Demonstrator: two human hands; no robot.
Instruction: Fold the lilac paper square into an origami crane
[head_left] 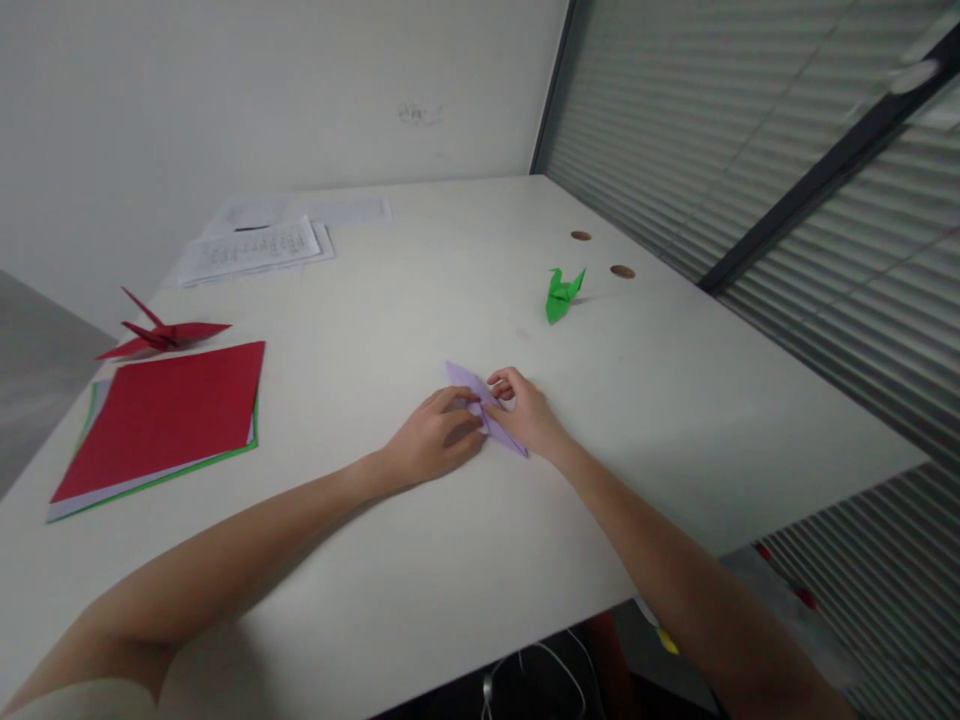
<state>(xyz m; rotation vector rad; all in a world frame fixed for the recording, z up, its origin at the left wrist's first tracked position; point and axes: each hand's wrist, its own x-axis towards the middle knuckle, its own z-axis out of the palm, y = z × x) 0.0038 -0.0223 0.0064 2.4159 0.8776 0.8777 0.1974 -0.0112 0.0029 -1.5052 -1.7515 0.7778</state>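
A folded piece of lilac origami paper (466,377) lies slantwise on the white table, its narrow points showing at the far left and near right. My left hand (435,437) bears on its left side, with thumb and fingers closed on the paper. From the right, my right hand (529,415) pinches the middle of the same paper between thumb and fingers. The fingers cover the central folds. Beyond my right hand stands a small green paper crane (562,296).
At the left lies a stack of red, lilac and green sheets (169,415), with a red paper crane (165,336) behind it. Printed papers (255,250) lie at the back left. Two round holes (622,271) pierce the table (360,600) near the window blinds (675,130).
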